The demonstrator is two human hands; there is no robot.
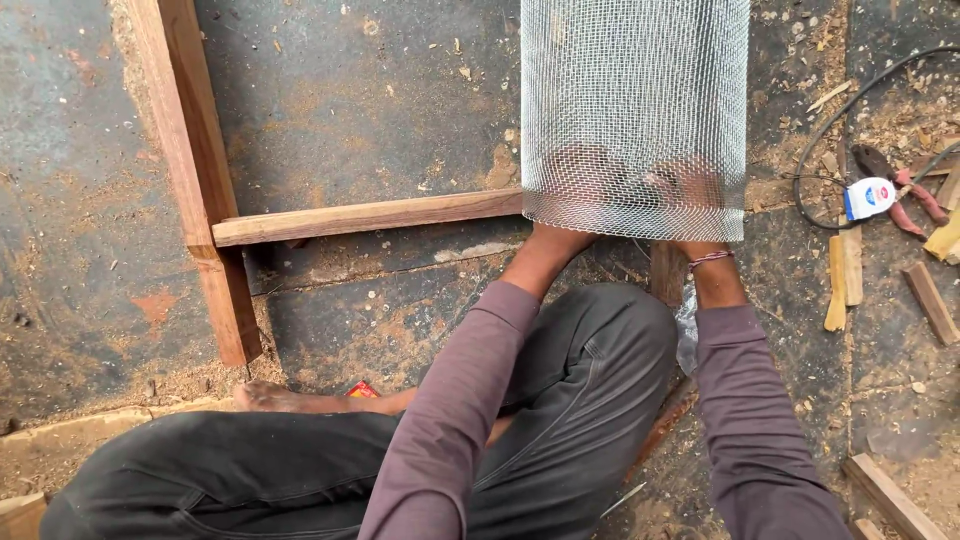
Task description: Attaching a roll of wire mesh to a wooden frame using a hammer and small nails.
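Both hands are working under the roll of wire mesh point(634, 110), which is lying across the wooden frame point(365, 215) on the floor. The left hand point(577, 172) and right hand point(690, 185) are blurring behind the weave, so I cannot tell whether their fingers are clenching. Pliers point(900, 185) are lying nearby.

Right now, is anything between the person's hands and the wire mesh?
Nothing visible. Both the left hand and the right hand sit under the near edge of the silver wire mesh, showing through it and apparently gripping it directly above the wooden frame.
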